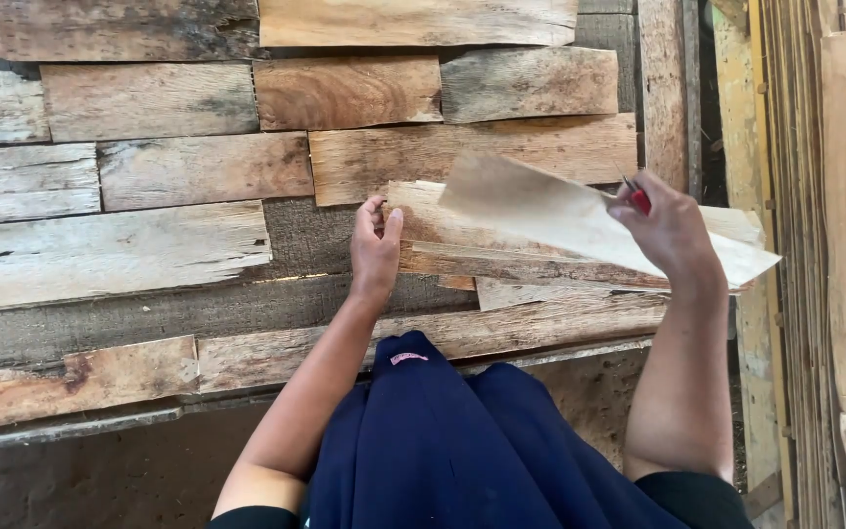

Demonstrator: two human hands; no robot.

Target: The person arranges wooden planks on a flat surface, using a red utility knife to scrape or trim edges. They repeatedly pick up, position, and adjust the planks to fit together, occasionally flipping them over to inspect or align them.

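Observation:
My left hand [375,247] grips the left end of a thin wood veneer strip [443,250] lying on the work surface. My right hand [666,227] lifts a pale veneer sheet [560,211] tilted above that strip and also pinches a small red-handled tool [638,199] between its fingers. The lifted sheet is blurred and reaches from the middle to the right past my wrist.
Many rough veneer pieces [149,98] lie side by side in rows across the bench. A wooden frame edge [661,88] runs vertically at right. Stacked thin sheets [834,245] stand on edge at the far right. My dark blue skirt [443,441] fills the bottom.

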